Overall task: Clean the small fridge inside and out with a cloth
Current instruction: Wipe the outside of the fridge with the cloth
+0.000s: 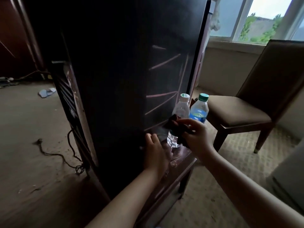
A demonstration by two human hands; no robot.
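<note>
From the head camera I see the small fridge (123,79) filling the middle of the view. Its dark side panel faces me, and it seems to rest on a low wooden table (181,163). On the panel there are some pale pink streaks; I cannot tell if they are marks or reflections.

The left hand (154,150) lies against the lower part of this panel with the fingers nearly straight, and it holds nothing. The right hand (195,137) is just beside the fridge's lower right edge. Its fingers and thumb are curled around a dark cloth (173,123). The cloth is bunched, with one end sticking up toward the panel and another end hanging below the palm. If the cloth touches the fridge, I cannot tell.

Behind the cloth, two bottles stand close together on the table: a clear bottle (181,109) with a white cap and a blue-labelled bottle (199,111) with a green cap.

To the right a chair (238,112) stands under a window (263,18). On the carpet at the left lie a power cord (57,155) and a pair of slippers (46,92).
</note>
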